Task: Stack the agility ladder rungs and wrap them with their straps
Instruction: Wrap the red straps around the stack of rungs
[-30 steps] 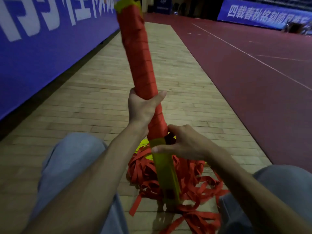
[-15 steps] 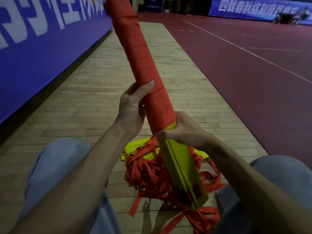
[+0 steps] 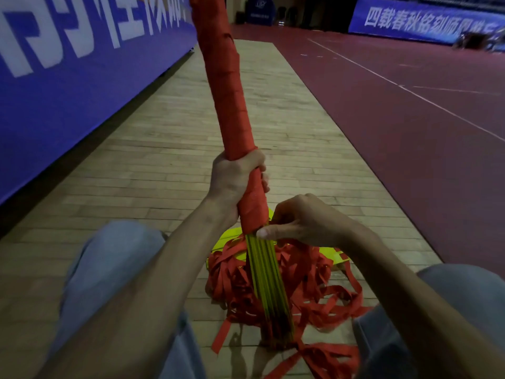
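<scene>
A stack of yellow ladder rungs (image 3: 266,280) stands nearly upright between my knees, its lower end on the wooden floor. Red strap wrapping (image 3: 226,86) covers its upper part up past the top of the frame. My left hand (image 3: 235,181) grips the wrapped part, fingers curled around it. Just below, my right hand (image 3: 300,222) pinches the strap at the lower edge of the wrapping, thumb pressed against the rungs. A tangled heap of loose red strap (image 3: 308,280) lies around the stack's foot, with more yellow rungs (image 3: 338,254) under it.
My knees in blue jeans (image 3: 109,269) flank the stack on both sides. A blue banner wall (image 3: 68,86) runs along the left. The wooden floor strip (image 3: 164,173) stretches ahead, with dark red court flooring (image 3: 396,132) to the right.
The stack has turned, showing the rung edges instead of a flat yellow face. My left hand slid down and closed fully round the wrapping. The right hand shifted round to the right side.
</scene>
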`<state>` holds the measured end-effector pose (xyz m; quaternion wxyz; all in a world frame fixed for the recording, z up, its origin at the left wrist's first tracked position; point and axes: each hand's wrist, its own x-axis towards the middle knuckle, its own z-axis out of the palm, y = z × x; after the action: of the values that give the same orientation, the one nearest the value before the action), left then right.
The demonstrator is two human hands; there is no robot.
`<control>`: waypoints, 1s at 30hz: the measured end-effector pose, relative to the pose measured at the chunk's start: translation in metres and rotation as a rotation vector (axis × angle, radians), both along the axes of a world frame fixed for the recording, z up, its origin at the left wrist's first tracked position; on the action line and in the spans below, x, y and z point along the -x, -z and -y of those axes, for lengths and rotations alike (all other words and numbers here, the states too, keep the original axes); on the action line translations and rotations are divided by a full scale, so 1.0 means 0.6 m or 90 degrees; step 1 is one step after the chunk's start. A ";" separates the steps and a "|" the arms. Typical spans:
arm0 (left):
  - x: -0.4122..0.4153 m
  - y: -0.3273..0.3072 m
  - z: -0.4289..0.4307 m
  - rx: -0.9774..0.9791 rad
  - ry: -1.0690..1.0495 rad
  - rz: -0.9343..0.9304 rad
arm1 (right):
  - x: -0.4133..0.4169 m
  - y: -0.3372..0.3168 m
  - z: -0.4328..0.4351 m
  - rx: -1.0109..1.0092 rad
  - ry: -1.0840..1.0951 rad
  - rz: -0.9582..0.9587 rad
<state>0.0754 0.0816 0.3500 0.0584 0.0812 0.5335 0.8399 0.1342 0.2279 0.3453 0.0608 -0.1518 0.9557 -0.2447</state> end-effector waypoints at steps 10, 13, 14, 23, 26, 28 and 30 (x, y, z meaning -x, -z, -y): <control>0.030 0.033 -0.006 0.143 -0.247 0.091 | -0.015 0.043 0.062 -0.119 0.114 -0.100; 0.027 0.031 -0.003 0.096 -0.140 0.121 | -0.006 0.050 0.061 -0.059 0.160 -0.108; 0.024 0.026 -0.002 0.071 -0.090 0.123 | -0.002 0.045 0.051 -0.015 0.162 -0.089; -0.015 -0.011 0.013 -0.102 0.148 0.018 | -0.024 0.017 0.022 0.515 -0.030 0.223; -0.024 -0.009 0.011 -0.247 0.268 0.042 | -0.028 0.013 0.036 0.492 -0.038 0.196; -0.018 -0.009 0.017 -0.244 0.266 0.053 | -0.021 0.013 0.034 0.439 -0.022 0.195; -0.013 -0.011 0.023 -0.211 0.237 0.079 | -0.012 0.010 0.029 0.354 -0.016 0.214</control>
<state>0.0829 0.0679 0.3565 0.2305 0.1347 0.3595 0.8942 0.1416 0.2107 0.3390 0.1773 -0.1322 0.8266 -0.5176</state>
